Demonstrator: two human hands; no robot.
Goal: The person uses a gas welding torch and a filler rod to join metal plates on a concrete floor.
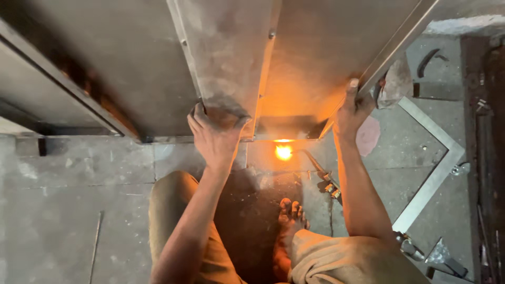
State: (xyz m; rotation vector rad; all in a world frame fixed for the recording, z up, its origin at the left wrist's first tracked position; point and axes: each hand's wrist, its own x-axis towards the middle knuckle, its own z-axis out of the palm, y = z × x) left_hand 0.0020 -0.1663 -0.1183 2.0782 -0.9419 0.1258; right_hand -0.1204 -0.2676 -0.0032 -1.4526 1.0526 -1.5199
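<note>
My left hand (214,134) is gripping the bottom edge of the middle panel (229,58) of a sheet-metal frame (131,68), fingers (197,117) curling up over the edge, thumb pressing at the panel's lower corner. My right hand (351,113) is clamping the slanted rail (397,44) on the frame's right side, thumb lying along the rail, fingers wrapping behind it. Both hands are clenched on metal. The frame is standing on the concrete floor (73,189), rising in front of me, its lower edge resting near the floor's middle.

A flame (283,152) is burning orange at the tip of a torch (318,171) lying on the floor, just below the frame between my hands. My bare foot (290,215) is planted near the torch. A steel square (439,168) is lying toward the floor's right edge, well apart from my right hand.
</note>
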